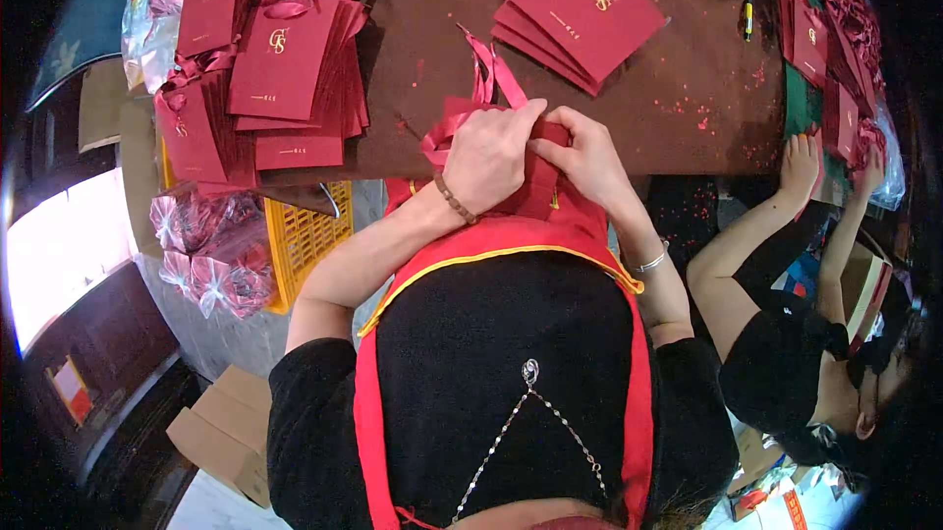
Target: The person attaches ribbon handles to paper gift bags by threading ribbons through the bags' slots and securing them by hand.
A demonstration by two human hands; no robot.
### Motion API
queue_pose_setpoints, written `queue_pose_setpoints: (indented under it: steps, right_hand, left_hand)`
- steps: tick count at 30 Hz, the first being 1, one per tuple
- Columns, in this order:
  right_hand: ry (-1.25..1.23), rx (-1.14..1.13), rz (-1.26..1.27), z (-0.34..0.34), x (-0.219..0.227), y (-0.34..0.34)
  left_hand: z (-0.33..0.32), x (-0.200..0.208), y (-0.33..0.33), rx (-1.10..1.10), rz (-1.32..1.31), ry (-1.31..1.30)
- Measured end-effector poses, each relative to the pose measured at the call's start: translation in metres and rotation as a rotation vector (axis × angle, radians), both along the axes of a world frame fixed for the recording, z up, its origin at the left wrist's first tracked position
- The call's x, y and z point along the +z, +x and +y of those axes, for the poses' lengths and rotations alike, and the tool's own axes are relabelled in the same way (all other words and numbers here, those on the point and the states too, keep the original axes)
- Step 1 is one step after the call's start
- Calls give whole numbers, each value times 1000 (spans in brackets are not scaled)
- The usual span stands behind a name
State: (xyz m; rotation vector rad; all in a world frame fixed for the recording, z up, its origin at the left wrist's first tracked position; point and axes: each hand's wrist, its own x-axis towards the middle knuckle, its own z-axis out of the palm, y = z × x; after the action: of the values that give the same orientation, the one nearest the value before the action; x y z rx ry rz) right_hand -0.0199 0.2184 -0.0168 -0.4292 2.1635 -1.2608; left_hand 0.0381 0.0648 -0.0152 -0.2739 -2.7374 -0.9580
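At the table's near edge, my left hand (488,159) and my right hand (587,155) close together on a dark red paper bag (542,176). Thumbs and fingers of both pinch its upper part, and the bag is partly covered by my hands. A pinkish-red ribbon (508,84) stands up beyond my left hand, with a loop of it beside that hand's knuckles. Just past my hands lies a fanned stack of flat red bags (580,14) with gold print. More finished-looking red bags with ribbon handles (283,58) are piled at the far left.
A brown cloth covers the table (432,39); red specks and a yellow-black pen (748,19) lie on it at right. Below left stand a yellow crate (305,245), clear bags of red items (216,255) and a cardboard box (231,427). Another person (786,353) works at right.
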Motion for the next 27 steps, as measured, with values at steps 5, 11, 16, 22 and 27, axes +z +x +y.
queue_pose_setpoints:
  steps: [5,11,16,22,27]
  right_hand:
    - [-63,44,126,0,4,2]
    - [-21,79,110,-1,7,2]
    - [-162,89,139,5,2,2]
    - [-132,127,204,0,10,4]
    - [-167,140,301,1,5,8]
  left_hand:
    - [4,-5,2,-22,164,-76]
    - [-4,3,1,8,-120,137]
    - [-20,13,-6,-31,-375,279]
    - [-19,17,-5,-31,-96,-187]
    - [-37,22,-21,-103,-220,-83]
